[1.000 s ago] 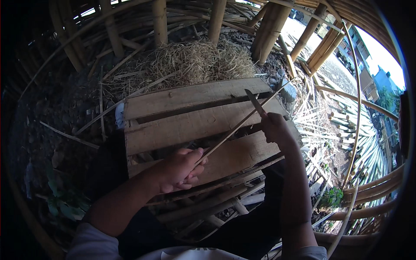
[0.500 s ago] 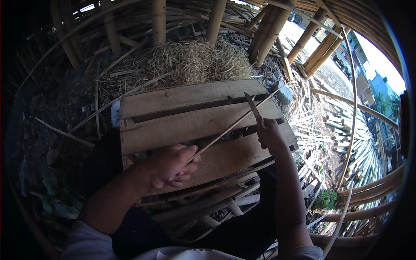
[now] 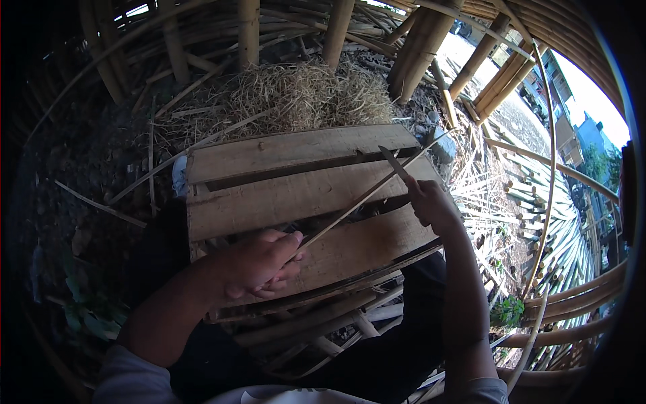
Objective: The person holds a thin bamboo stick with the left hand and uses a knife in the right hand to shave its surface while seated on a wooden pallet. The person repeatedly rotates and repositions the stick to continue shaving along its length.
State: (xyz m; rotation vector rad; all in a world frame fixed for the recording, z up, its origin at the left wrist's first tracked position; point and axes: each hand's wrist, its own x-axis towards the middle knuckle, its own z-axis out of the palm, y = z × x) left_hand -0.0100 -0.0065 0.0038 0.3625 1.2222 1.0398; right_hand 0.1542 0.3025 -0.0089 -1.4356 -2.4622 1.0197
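Pale bamboo, split into a thin strip [image 3: 350,210], lies slantwise from the lower centre of the frame to the upper right, above a slatted wooden stand [image 3: 256,209]. Its near end is inside my left hand [image 3: 266,262], and its far tip passes beyond the stand. My knife [image 3: 393,161] crosses it right of centre; whether the edge really touches it, I cannot tell.

What could go wrong, I think, is mostly about the blade. If it bites too deep, because its angle is too steep, such a thin strip may split or break. If it slides along the strip toward the lower centre, it could reach my left fingers, which have no glove. Also the strip could turn or bend under pressure, because its far part seems to have little support.

About my pose: the left forearm comes from the lower left, and the fingers are curled closed around the strip, with the thumb pressing along it. The right forearm rises from the lower right, almost straight. My right hand [image 3: 431,202] has its fingers wrapped around the knife handle, the blade pointing to the upper left.
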